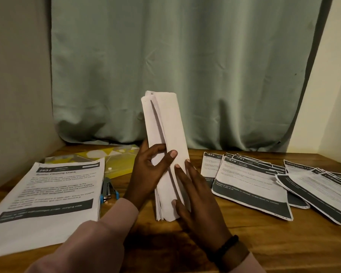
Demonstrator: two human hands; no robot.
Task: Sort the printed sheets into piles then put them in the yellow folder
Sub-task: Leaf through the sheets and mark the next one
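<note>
A stack of printed sheets (165,123) stands upright on edge at the middle of the wooden table (244,239), blank backs toward me. My left hand (146,170) grips it from the left, thumb across the front. My right hand (195,196) holds its lower right side, with straight fingers on the paper and the thumb hooked on the lower edge. A pile of sheets headed "2652" (47,196) lies at the left. The yellow folder (114,158) lies behind that pile, near the curtain. Fanned sheets (250,180) lie at the right, with another spread (319,192) at the far right.
A small blue stapler (108,191) lies between the left pile and my left wrist. A green curtain (185,66) hangs behind the table. Walls close in at the left and right. A black band circles my right wrist.
</note>
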